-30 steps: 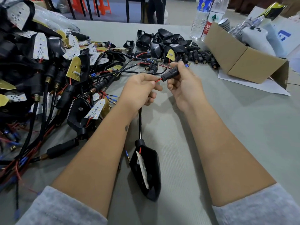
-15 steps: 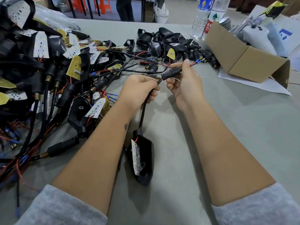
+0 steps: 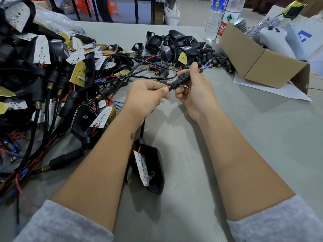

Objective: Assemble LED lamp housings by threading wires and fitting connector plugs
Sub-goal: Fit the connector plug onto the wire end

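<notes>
Your table point(image 3: 244, 154) is laid out so that each stock sits within reach of the hand that needs it: the big tangle of finished lamps point(image 3: 43, 75) fills the left edge, out of the way of your working space, and the cardboard box point(image 3: 258, 65) stands at the far right corner with two water bottles point(image 3: 220, 20) behind it. The heap of empty housings point(image 3: 174, 44) and the loose plugs point(image 3: 218, 58) lie along the far edge, straight ahead of you, probably so you can pick the next piece without turning. The housing point(image 3: 153, 168) you are working on lies near the table's near edge between your forearms, with its LED board point(image 3: 142, 166) tilted out of the shell; resting it there lets its cable point(image 3: 142, 126) run up to your hands with slack. Your left hand point(image 3: 145, 96) is curled and pinches that cable just below the plug point(image 3: 180, 79). Your right hand point(image 3: 194, 91) grips the plug's body between thumb and fingers. The red and blue wire ends point(image 3: 206, 66) stick out past your right fingers, so the cable looks threaded through, and seating the plug seems the step in hand.
</notes>
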`<action>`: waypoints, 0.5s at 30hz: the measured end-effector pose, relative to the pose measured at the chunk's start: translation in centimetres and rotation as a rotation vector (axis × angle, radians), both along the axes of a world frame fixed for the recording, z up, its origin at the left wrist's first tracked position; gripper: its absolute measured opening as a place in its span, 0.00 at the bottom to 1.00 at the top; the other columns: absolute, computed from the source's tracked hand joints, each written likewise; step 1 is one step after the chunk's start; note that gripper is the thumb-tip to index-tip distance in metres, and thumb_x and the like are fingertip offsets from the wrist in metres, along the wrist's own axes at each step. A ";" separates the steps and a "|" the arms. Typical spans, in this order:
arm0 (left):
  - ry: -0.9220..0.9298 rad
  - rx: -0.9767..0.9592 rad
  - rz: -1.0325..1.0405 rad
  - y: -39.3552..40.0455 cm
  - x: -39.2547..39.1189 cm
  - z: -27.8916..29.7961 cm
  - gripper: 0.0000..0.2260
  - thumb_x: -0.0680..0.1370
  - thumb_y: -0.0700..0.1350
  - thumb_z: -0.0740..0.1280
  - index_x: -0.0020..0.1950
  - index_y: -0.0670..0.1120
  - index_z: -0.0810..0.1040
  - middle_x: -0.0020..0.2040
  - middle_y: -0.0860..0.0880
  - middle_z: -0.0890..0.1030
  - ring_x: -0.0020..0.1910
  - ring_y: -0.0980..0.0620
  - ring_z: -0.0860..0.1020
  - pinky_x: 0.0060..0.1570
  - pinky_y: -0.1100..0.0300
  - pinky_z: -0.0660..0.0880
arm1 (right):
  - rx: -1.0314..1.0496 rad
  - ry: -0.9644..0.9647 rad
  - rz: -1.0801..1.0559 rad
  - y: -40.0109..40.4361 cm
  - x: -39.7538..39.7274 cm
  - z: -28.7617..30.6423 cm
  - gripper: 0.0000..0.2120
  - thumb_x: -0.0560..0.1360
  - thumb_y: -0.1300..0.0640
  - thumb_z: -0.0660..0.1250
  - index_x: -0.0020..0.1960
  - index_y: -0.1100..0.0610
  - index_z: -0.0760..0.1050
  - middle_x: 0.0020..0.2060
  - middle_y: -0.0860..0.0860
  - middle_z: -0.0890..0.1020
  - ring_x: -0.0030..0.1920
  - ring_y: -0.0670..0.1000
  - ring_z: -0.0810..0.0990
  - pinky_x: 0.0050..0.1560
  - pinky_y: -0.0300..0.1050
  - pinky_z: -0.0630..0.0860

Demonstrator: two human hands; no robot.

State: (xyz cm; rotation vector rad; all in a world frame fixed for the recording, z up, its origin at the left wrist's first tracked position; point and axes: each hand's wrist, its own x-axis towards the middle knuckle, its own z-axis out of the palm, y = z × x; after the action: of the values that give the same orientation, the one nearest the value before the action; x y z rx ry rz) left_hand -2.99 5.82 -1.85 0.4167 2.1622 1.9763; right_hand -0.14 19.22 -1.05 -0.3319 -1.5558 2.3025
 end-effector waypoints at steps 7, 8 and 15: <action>-0.001 0.149 0.026 -0.1 0.0 0.0 0.12 0.77 0.35 0.69 0.45 0.47 0.68 0.37 0.44 0.82 0.20 0.61 0.68 0.22 0.69 0.63 | 0.051 -0.045 0.016 0.0 0.0 0.0 0.17 0.83 0.48 0.59 0.43 0.59 0.73 0.24 0.48 0.78 0.22 0.45 0.73 0.23 0.37 0.70; 0.018 0.149 0.009 -0.1 0.1 0.0 0.12 0.77 0.35 0.70 0.45 0.47 0.67 0.37 0.43 0.82 0.20 0.60 0.68 0.22 0.69 0.63 | 0.059 -0.057 0.004 0.0 0.0 0.0 0.17 0.83 0.48 0.59 0.42 0.59 0.72 0.23 0.48 0.77 0.21 0.45 0.73 0.23 0.37 0.69; -0.040 0.155 -0.002 -0.1 0.1 0.0 0.09 0.79 0.37 0.68 0.46 0.47 0.68 0.32 0.49 0.83 0.21 0.59 0.68 0.22 0.68 0.63 | 0.072 0.016 0.122 0.2 0.2 0.2 0.16 0.84 0.51 0.57 0.43 0.57 0.75 0.33 0.52 0.80 0.27 0.47 0.71 0.29 0.38 0.67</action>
State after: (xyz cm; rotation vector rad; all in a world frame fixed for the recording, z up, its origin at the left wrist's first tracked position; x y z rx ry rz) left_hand -2.92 5.76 -1.81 0.3977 1.9919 2.1398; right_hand 0.07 19.43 -0.82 -0.2047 -1.6898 2.3255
